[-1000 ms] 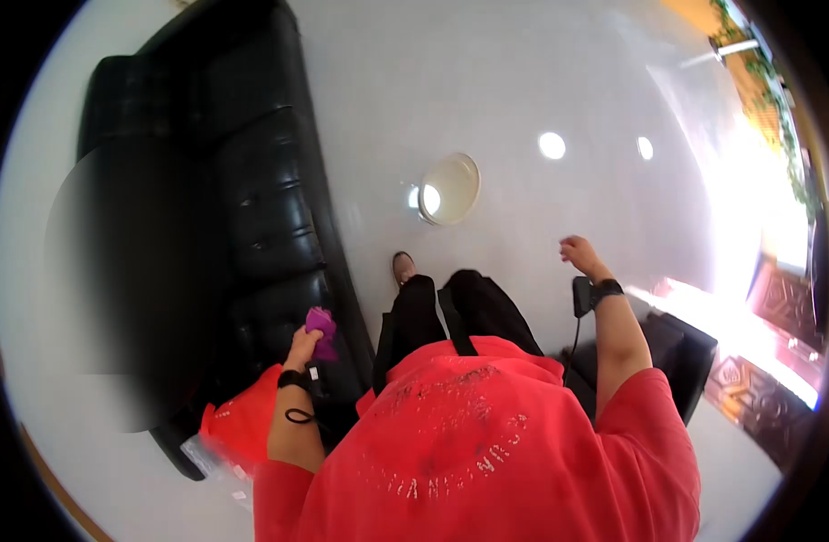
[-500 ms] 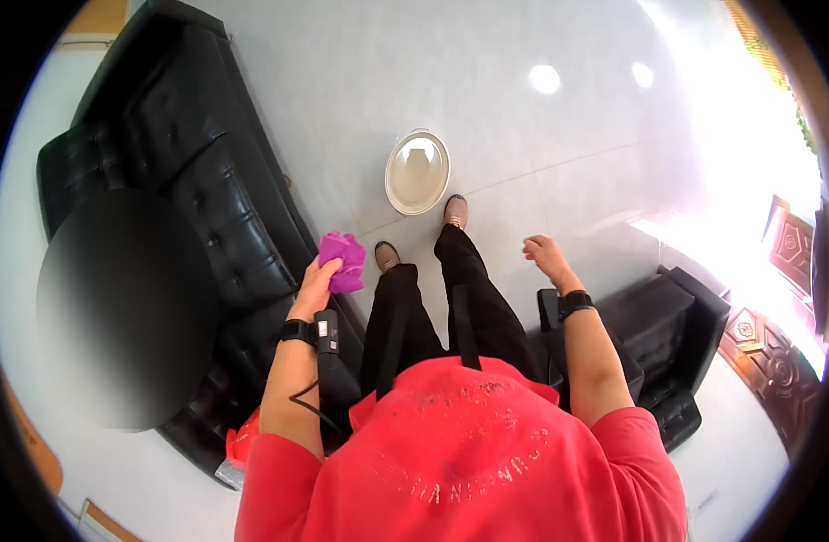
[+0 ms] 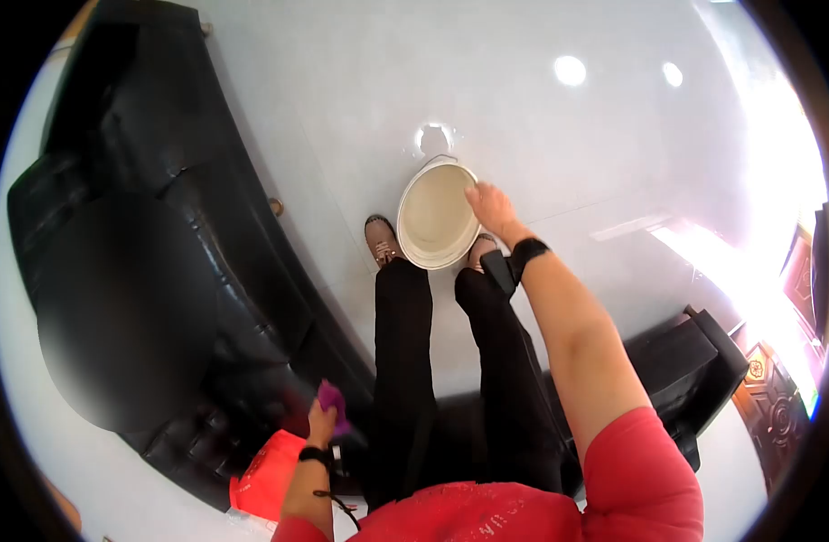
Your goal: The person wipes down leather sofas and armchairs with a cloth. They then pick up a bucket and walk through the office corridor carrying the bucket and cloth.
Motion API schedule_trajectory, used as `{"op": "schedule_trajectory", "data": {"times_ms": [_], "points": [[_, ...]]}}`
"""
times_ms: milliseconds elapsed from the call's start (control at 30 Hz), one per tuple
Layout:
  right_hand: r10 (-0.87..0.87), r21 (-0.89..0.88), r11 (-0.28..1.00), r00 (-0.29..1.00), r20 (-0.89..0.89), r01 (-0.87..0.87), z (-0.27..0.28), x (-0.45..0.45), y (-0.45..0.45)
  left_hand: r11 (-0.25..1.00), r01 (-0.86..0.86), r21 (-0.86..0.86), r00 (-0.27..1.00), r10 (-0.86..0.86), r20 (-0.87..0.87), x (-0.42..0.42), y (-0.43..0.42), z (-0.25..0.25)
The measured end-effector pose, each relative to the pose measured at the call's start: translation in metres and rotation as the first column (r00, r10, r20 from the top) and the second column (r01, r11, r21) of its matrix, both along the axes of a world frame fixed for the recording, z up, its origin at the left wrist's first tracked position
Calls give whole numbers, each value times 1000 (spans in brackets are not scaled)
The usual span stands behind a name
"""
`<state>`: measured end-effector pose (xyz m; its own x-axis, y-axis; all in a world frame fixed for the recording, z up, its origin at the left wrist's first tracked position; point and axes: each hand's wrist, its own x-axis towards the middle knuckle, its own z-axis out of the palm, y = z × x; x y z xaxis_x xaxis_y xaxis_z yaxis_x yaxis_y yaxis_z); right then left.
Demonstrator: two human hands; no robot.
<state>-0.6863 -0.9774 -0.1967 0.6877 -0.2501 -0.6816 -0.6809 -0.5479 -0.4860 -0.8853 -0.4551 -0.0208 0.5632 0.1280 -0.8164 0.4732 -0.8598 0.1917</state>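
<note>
A cream-coloured bucket (image 3: pixel 440 248) stands at my feet, between my two shoes, with pale, see-through liquid that looks like water inside. At its right rim is my right hand (image 3: pixel 494 210), its fingers closed over the edge. A thin wire handle (image 3: pixel 440 159) shows at the bucket's far side. Low on the left, beside the black sofa, my left hand (image 3: pixel 321 423) is closed around a purple cloth (image 3: pixel 331 404), which is partly blurred.
A long black tufted sofa (image 3: pixel 243 244) runs along my left, and another black seat (image 3: pixel 645 361) is at the right. Beside my left forearm lies a red bag (image 3: pixel 268 474). Wet spots (image 3: pixel 434 138) shine on the grey tiled floor (image 3: pixel 342 90) beyond the bucket.
My right hand has reached down and forward onto the bucket's rim. The bucket is now nearer my feet. My left hand has drawn back toward my body with the purple cloth.
</note>
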Motion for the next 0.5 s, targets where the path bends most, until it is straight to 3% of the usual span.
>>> {"op": "schedule_trajectory", "data": {"times_ms": [33,100,167,200,300,400,500], "points": [[27,-42,999,1000,15,-27,-22,10,2,987,-58,148,971,90,-221,-19,12,6],[100,-156,984,991,94,-84,-53,34,10,956,-237,171,856,288,-429,-24,1,44],[195,-333,930,977,90,-155,-101,55,18,968,-104,229,858,204,-471,-80,49,46],[247,-415,890,965,85,-191,-121,65,25,962,-132,239,865,229,-446,-96,63,48],[179,-75,975,940,-292,-209,-123,97,31,930,-216,298,870,321,-373,-116,80,56],[284,-149,935,932,-223,-321,-117,96,43,871,-298,391,853,427,-300,-107,74,48],[402,-231,869,896,-188,-438,-84,100,43,868,-390,309,819,480,-315,-90,62,34]]}}
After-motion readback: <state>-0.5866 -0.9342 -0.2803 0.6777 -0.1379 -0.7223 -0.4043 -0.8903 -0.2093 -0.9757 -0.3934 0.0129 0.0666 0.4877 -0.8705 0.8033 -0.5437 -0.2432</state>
